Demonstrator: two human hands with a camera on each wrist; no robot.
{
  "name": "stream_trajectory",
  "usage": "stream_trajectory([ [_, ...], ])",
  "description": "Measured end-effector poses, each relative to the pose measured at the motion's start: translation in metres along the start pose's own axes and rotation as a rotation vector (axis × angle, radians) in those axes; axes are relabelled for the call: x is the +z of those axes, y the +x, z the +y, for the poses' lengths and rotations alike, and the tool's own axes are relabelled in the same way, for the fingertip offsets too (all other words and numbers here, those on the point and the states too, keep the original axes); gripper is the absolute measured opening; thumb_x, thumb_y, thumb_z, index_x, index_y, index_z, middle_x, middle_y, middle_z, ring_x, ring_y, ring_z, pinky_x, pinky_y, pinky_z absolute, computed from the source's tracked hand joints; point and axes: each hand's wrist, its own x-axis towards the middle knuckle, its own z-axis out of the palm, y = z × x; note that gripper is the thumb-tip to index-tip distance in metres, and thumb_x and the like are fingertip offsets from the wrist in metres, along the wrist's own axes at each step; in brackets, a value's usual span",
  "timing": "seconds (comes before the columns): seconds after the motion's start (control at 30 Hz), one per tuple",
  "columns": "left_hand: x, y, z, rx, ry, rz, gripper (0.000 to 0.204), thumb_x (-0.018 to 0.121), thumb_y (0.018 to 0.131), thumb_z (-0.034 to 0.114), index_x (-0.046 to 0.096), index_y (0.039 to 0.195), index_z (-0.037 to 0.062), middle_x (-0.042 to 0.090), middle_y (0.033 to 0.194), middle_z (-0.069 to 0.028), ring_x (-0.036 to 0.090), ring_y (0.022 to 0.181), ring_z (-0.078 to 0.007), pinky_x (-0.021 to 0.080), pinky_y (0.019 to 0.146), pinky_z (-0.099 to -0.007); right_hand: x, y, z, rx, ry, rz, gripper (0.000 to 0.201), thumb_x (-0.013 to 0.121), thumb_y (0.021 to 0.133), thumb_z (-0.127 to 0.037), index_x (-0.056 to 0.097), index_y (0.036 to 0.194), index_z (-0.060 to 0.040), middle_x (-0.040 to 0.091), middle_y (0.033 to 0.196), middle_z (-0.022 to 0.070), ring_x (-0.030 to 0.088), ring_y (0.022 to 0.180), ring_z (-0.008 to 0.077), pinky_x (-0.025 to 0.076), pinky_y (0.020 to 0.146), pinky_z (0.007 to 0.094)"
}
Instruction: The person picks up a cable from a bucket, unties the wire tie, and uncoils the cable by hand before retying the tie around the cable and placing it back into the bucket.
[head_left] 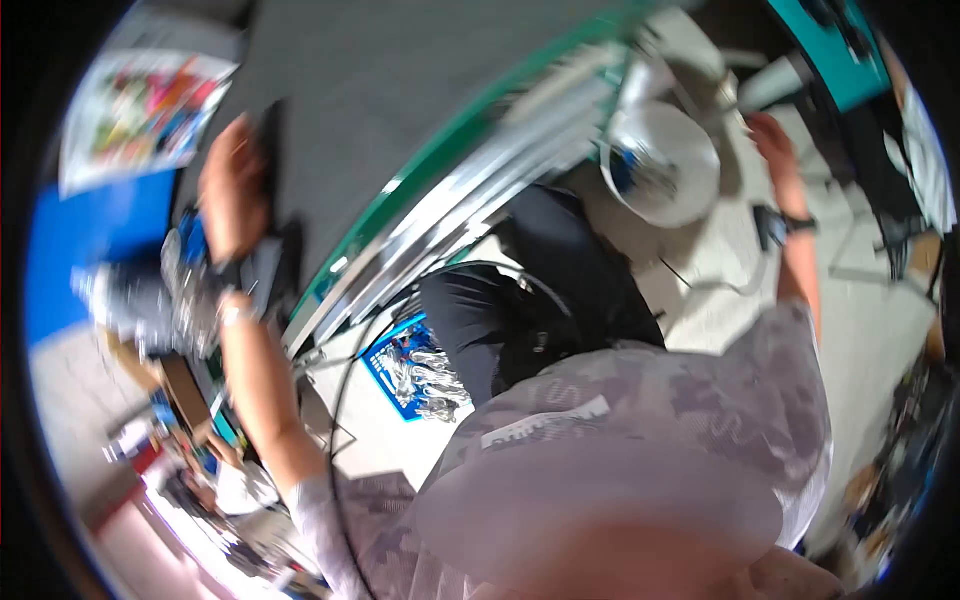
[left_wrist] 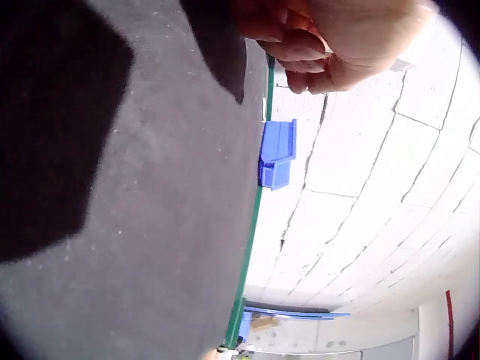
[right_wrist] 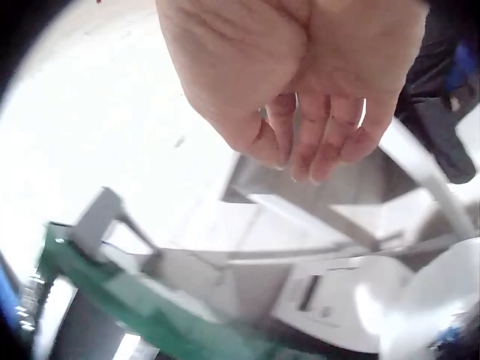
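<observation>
My left hand (head_left: 233,190) is over the dark grey tabletop (head_left: 350,90), toward its left end. In the left wrist view its fingers (left_wrist: 296,49) hang loosely curled above the grey surface, and nothing shows between them. My right hand (head_left: 778,150) is out in the air past the table's green edge (head_left: 400,180), to the right of a white bucket (head_left: 700,190). Its fingers (right_wrist: 319,154) are relaxed and slightly bent in the right wrist view, with nothing held. Blue and greyish pieces lie inside the bucket.
A blue tray (head_left: 408,412) holding several bundled cables stands low beside my legs. Plastic-wrapped items (head_left: 150,300) lie beyond my left wrist, near a colourful printed sheet (head_left: 150,115). A blue bin (left_wrist: 277,146) sits past the table edge. A dark cable (head_left: 340,440) runs down across my left side.
</observation>
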Motion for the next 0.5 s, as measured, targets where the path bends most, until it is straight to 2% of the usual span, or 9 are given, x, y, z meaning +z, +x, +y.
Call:
stream_trajectory([
  [0.03, 0.014, -0.011, 0.007, 0.050, -0.034, -0.022, 0.032, 0.058, 0.093, 0.033, 0.066, 0.108, 0.0059, 0.060, 0.092, 0.0002, 0.052, 0.081, -0.0098, 0.041, 0.072, -0.0248, 0.011, -0.001, -0.072, -0.007, -0.066, 0.062, 0.033, 0.053, 0.095, -0.014, 0.054, 0.126, -0.0014, 0.061, 0.118, 0.0074, 0.056, 0.108, 0.0152, 0.043, 0.095, 0.0285],
  [0.07, 0.010, -0.007, 0.008, 0.007, -0.045, -0.097, 0.028, 0.057, 0.093, 0.031, 0.067, 0.102, 0.0064, 0.058, 0.085, 0.0019, 0.049, 0.072, -0.0088, 0.039, 0.066, -0.0234, 0.028, -0.001, -0.135, -0.106, -0.073, 0.066, 0.033, 0.053, 0.095, -0.015, 0.054, 0.125, -0.0010, 0.062, 0.115, 0.0063, 0.056, 0.104, 0.0129, 0.042, 0.094, 0.0269],
  [0.13, 0.001, -0.002, 0.001, 0.143, -0.069, -0.222, 0.024, 0.059, 0.091, 0.027, 0.067, 0.095, 0.0052, 0.057, 0.079, 0.0010, 0.048, 0.069, -0.0071, 0.038, 0.062, -0.0227, 0.068, 0.006, -0.233, -0.117, 0.233, 0.013, 0.032, 0.053, 0.096, -0.015, 0.053, 0.124, 0.0003, 0.059, 0.111, 0.0046, 0.054, 0.102, 0.0122, 0.041, 0.092, 0.0257],
  [0.2, 0.002, -0.007, 0.009, 0.130, -0.170, -0.300, 0.021, 0.060, 0.091, 0.027, 0.064, 0.092, 0.0056, 0.047, 0.069, 0.0060, 0.042, 0.062, -0.0048, 0.034, 0.057, -0.0201, 0.105, 0.017, -0.310, -0.179, 0.622, -0.359, 0.031, 0.050, 0.097, -0.013, 0.050, 0.123, 0.0033, 0.054, 0.109, 0.0051, 0.052, 0.101, 0.0134, 0.042, 0.091, 0.0258],
  [0.23, 0.000, -0.009, 0.013, 0.045, -0.278, -0.335, 0.018, 0.062, 0.090, 0.023, 0.062, 0.088, 0.0054, 0.046, 0.067, 0.0067, 0.040, 0.060, -0.0042, 0.034, 0.056, -0.0192, 0.134, 0.023, -0.346, -0.237, 0.845, -0.698, 0.030, 0.048, 0.097, -0.012, 0.049, 0.122, 0.0046, 0.052, 0.109, 0.0056, 0.050, 0.100, 0.0135, 0.042, 0.089, 0.0258],
  [0.27, 0.000, -0.004, 0.009, 0.027, -0.368, -0.336, 0.015, 0.063, 0.090, 0.019, 0.061, 0.085, 0.0051, 0.046, 0.068, 0.0073, 0.040, 0.058, -0.0034, 0.035, 0.054, -0.0188, 0.165, 0.035, -0.376, -0.274, 1.054, -1.041, 0.029, 0.047, 0.097, -0.011, 0.047, 0.121, 0.0059, 0.049, 0.109, 0.0060, 0.049, 0.099, 0.0136, 0.043, 0.088, 0.0258],
  [0.33, -0.007, -0.004, 0.011, 0.051, -0.404, -0.316, 0.017, 0.062, 0.091, 0.020, 0.062, 0.090, 0.0026, 0.051, 0.070, 0.0055, 0.046, 0.061, -0.0040, 0.040, 0.058, -0.0194, 0.230, 0.058, -0.424, -0.274, 0.967, -1.146, 0.028, 0.049, 0.097, -0.011, 0.051, 0.120, 0.0035, 0.054, 0.107, 0.0050, 0.052, 0.096, 0.0122, 0.044, 0.084, 0.0252],
  [0.43, -0.027, -0.007, 0.023, 0.147, -0.274, -0.167, 0.017, 0.062, 0.091, 0.019, 0.063, 0.091, 0.0021, 0.054, 0.072, 0.0043, 0.051, 0.064, -0.0062, 0.043, 0.060, -0.0206, 0.338, 0.079, -0.462, -0.135, 0.756, -1.144, 0.027, 0.053, 0.095, -0.012, 0.053, 0.120, 0.0012, 0.058, 0.102, 0.0039, 0.053, 0.089, 0.0106, 0.044, 0.080, 0.0242],
  [0.5, -0.044, 0.005, 0.013, 0.330, -0.097, 0.093, 0.017, 0.064, 0.087, 0.019, 0.064, 0.091, 0.0024, 0.061, 0.076, 0.0009, 0.058, 0.069, -0.0086, 0.047, 0.065, -0.0237, 0.400, 0.082, -0.468, -0.133, 0.622, -1.191, 0.025, 0.056, 0.094, -0.013, 0.058, 0.117, -0.0017, 0.061, 0.100, 0.0028, 0.057, 0.088, 0.0107, 0.047, 0.081, 0.0241],
])
